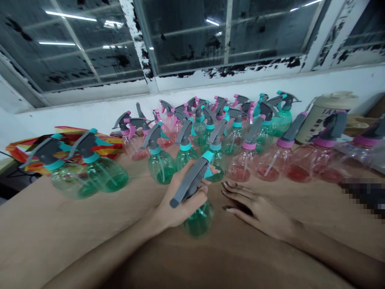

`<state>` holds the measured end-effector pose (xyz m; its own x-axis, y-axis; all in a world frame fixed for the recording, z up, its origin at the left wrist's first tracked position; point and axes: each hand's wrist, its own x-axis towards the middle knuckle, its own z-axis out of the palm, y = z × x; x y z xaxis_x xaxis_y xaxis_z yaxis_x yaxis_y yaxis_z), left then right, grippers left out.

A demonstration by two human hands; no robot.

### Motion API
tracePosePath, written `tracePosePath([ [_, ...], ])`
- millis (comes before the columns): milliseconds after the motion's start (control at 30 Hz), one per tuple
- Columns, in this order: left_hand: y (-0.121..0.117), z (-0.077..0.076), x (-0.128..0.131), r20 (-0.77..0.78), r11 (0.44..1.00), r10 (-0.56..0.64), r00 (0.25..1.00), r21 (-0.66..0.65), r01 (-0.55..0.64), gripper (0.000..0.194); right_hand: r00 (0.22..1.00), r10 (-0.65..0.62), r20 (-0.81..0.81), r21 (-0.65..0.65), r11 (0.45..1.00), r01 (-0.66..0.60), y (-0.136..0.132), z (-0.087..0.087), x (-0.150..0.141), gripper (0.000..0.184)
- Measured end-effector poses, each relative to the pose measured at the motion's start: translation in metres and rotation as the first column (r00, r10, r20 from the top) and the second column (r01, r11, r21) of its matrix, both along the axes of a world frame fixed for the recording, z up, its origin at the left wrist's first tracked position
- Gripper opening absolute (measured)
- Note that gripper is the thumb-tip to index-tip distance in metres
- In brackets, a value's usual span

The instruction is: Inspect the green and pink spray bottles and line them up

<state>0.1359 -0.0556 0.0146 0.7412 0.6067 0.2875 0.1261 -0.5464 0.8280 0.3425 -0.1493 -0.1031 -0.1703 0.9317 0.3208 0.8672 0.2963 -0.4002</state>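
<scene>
A tan table carries green and pink spray bottles (mostly bunched), a cream jug and a colourful wrapper

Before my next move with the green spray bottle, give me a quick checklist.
1. Left hand gripping the green spray bottle: ok.
2. Right hand holding nothing: ok, it lies beside the bottle.
3. Spray head on the bottle: ok.
4. Spray head screwed tight: cannot tell.
5. Base resting flat on the table: cannot tell.
6. Clear space just beyond: not ok, other bottles stand close.
</scene>
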Motion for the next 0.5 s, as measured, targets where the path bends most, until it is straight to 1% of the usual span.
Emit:
tracePosePath([
  [67, -0.0002, 0.0007, -0.0009, -0.038, 0.999, 0.03, 0.999, 0.02, -0.03, 0.026, 1.0, 0.005, -0.014, 0.014, 1.0, -0.005, -0.0002, 0.0005, -0.0001, 0.047],
  [133, -0.0005, 0.0014, -0.0019, -0.041, 0.997, 0.052, 0.998, 0.053, -0.049, 0.016, 1.0, 0.012, -0.017, 0.016, 1.0, -0.012, -0.0003, 0.0006, 0.0001, 0.047],
  [200, -0.0006, 0.0022, -0.0031, -0.026, 0.995, 0.04, 0.999, 0.09, -0.037, 0.01, 1.0, 0.015, -0.012, 0.009, 1.0, -0.015, -0.0004, 0.0005, 0.0004, 0.047],
  [300, -0.0007, 0.0028, -0.0051, -0.032, 0.992, 0.021, 0.999, 0.125, -0.017, 0.007, 1.0, 0.013, -0.002, 0.002, 1.0, -0.013, -0.0005, 0.0001, 0.0006, 0.048],
  [400, -0.0008, 0.0021, -0.0061, -0.023, 0.99, 0.041, 0.999, 0.138, -0.038, 0.006, 1.0, 0.007, 0.018, -0.009, 1.0, -0.007, -0.0004, -0.0001, 0.0006, 0.048],
  [500, -0.0009, 0.0003, -0.0049, -0.003, 0.989, 0.053, 0.999, 0.139, -0.052, 0.01, 1.0, 0.007, 0.029, -0.016, 1.0, -0.007, -0.0001, -0.0002, 0.0007, 0.049],
])
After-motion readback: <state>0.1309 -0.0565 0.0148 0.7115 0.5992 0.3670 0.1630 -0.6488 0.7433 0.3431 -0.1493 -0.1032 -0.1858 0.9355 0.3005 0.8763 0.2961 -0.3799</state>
